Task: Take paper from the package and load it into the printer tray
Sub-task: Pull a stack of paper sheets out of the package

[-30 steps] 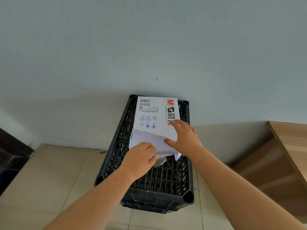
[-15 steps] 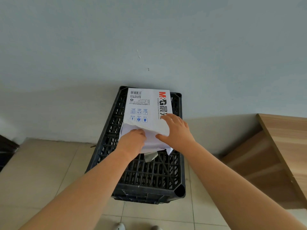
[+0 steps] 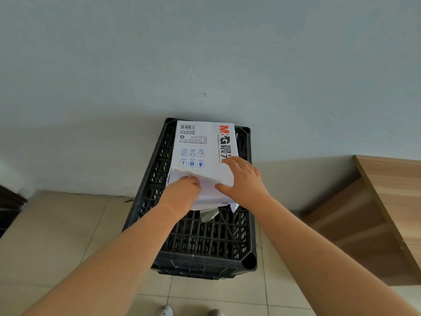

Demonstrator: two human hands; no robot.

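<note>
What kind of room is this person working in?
Probably a plain office or storeroom corner, though little of it shows. A torn-open pack of printer paper lies on a black plastic crate against a bare pale wall, on a tiled floor, with a wooden desk to the right.

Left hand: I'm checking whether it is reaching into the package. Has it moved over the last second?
Yes. The left hand has slid forward along the paper package, from its torn near end toward the wrapper's ragged edge.
</note>
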